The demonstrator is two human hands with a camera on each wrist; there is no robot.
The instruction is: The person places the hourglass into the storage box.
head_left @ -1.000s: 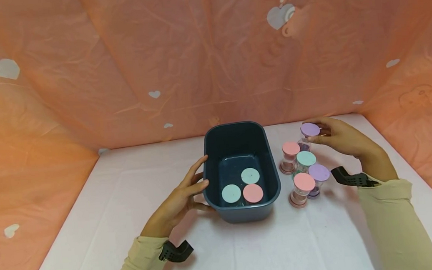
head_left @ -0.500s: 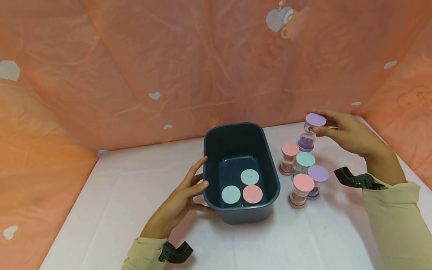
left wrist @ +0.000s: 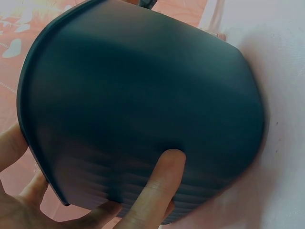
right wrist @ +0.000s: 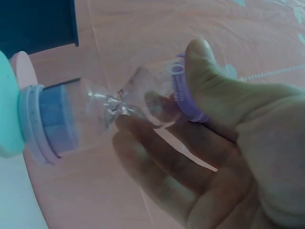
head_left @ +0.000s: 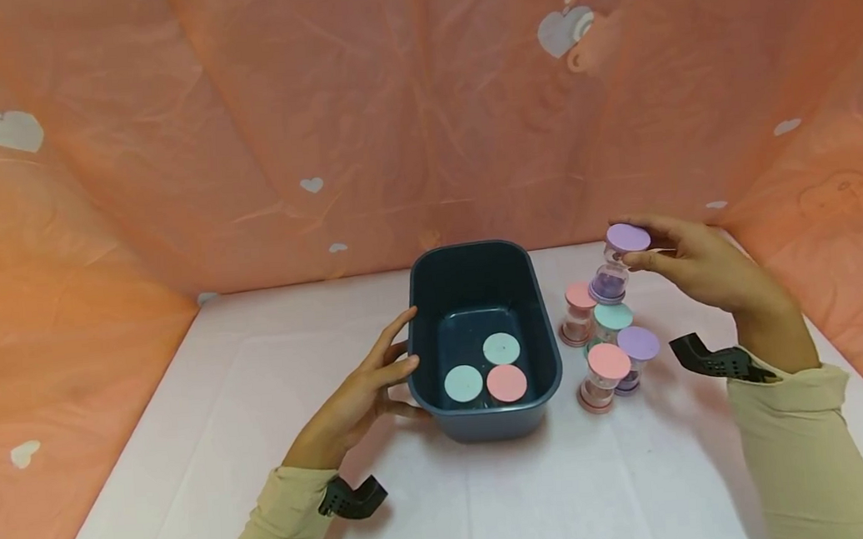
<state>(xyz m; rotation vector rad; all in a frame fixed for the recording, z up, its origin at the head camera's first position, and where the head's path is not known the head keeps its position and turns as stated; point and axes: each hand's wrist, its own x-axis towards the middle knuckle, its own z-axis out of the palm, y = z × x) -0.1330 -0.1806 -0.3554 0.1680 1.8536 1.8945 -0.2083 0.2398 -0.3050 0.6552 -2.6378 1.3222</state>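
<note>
My right hand (head_left: pixel 694 264) pinches a purple-capped sand timer (head_left: pixel 609 280) between thumb and fingers, raised near the back of the table; in the right wrist view the clear timer (right wrist: pixel 97 112) has dark sand at its lower end. Below it stand a mint timer (head_left: pixel 613 317), a pink timer (head_left: pixel 579 313), a second purple timer (head_left: pixel 638 345) and a front pink timer (head_left: pixel 607 362). With its fingers extended, my left hand (head_left: pixel 358 396) rests against the outer left side of a dark blue bin (head_left: pixel 489 424). Its fingertip (left wrist: pixel 172 160) touches the smooth wall.
Inside the bin, at its near end, stand two mint-topped timers (head_left: pixel 464 383) and a pink-topped timer (head_left: pixel 506 383). A white cloth (head_left: pixel 259 382) covers the table. Orange sheeting (head_left: pixel 361 124) with hearts rises behind and at both sides.
My right hand has lifted the purple timer up from among the others, first up and right, then slightly left. The left hand and bin have stayed in place.
</note>
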